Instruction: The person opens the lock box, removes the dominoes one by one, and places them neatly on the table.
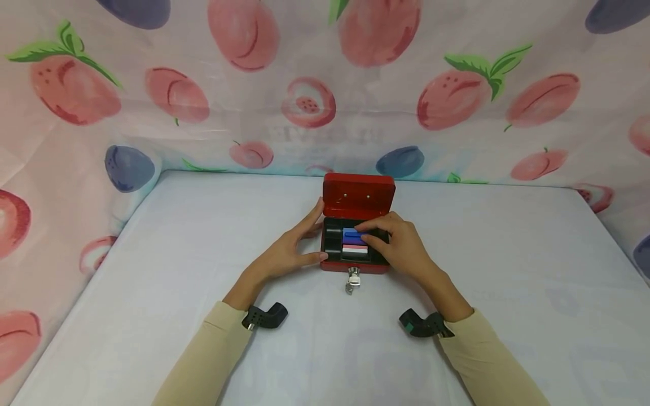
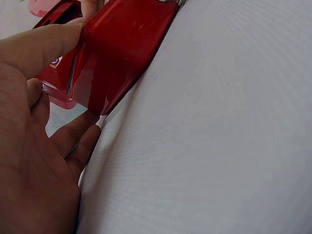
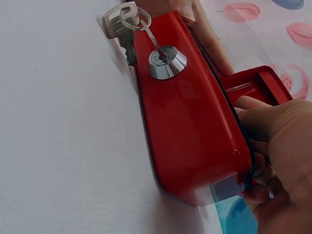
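Note:
A small red cash box [image 1: 355, 268] stands on the table with its lid [image 1: 358, 194] raised. Its black tray [image 1: 333, 237] holds flat blue pieces [image 1: 350, 239] and a pink-and-white piece [image 1: 354, 248]. My left hand [image 1: 284, 254] holds the box's left side, thumb at the front corner and index finger up by the lid. Over the tray, my right hand [image 1: 406, 245] pinches a slim blue piece [image 1: 352, 234] between thumb and fingertips; its kind is unclear. In the right wrist view the box's side hides those fingertips. A key [image 3: 127, 34] hangs by a ring at the front lock [image 3: 167, 62].
The white-covered table [image 1: 325, 349] spreads around the box. Behind it hangs a fruit-printed cloth [image 1: 376, 101]. A black wrist mount [image 1: 266, 317] sits on the left wrist and another black mount [image 1: 424, 324] on the right.

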Action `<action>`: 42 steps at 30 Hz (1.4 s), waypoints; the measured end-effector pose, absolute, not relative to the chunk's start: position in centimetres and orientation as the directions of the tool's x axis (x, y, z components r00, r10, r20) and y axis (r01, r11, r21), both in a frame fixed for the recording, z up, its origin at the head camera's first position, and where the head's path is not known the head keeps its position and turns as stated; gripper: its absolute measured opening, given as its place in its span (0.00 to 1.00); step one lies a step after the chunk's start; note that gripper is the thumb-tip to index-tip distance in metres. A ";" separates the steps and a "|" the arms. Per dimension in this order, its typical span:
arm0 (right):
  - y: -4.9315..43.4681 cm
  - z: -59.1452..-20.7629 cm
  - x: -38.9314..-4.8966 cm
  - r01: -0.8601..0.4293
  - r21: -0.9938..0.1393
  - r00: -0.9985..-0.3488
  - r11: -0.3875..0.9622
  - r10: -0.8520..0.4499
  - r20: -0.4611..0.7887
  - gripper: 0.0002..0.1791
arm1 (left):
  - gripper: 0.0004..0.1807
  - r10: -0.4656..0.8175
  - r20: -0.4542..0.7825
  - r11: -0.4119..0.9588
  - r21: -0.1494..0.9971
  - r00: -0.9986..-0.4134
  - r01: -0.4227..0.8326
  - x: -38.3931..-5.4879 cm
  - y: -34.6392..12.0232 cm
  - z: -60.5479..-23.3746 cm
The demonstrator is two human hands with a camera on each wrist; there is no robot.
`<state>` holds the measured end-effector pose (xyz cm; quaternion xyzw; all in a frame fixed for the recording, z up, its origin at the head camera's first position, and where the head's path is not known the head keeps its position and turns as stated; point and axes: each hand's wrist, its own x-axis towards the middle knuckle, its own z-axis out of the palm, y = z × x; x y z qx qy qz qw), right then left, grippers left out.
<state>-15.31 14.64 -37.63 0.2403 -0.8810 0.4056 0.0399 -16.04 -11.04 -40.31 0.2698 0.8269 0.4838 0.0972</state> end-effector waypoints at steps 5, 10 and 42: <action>14.6 -37.6 -15.4 -0.484 -0.679 -0.870 0.553 -0.388 0.305 0.12 | 0.49 0.540 0.109 0.384 0.850 -0.835 0.360 -16.1 -11.0 -40.2; 14.4 -37.7 -15.5 -0.516 -0.652 -0.855 0.556 -0.382 0.351 0.12 | 0.49 0.536 0.112 0.380 0.853 -0.837 0.357 -16.0 -11.0 -40.2; 21.3 -37.4 -17.7 -0.490 -0.712 -0.870 0.504 -0.233 0.434 0.11 | 0.49 0.530 0.091 0.400 0.850 -0.843 0.343 -15.7 -10.9 -40.0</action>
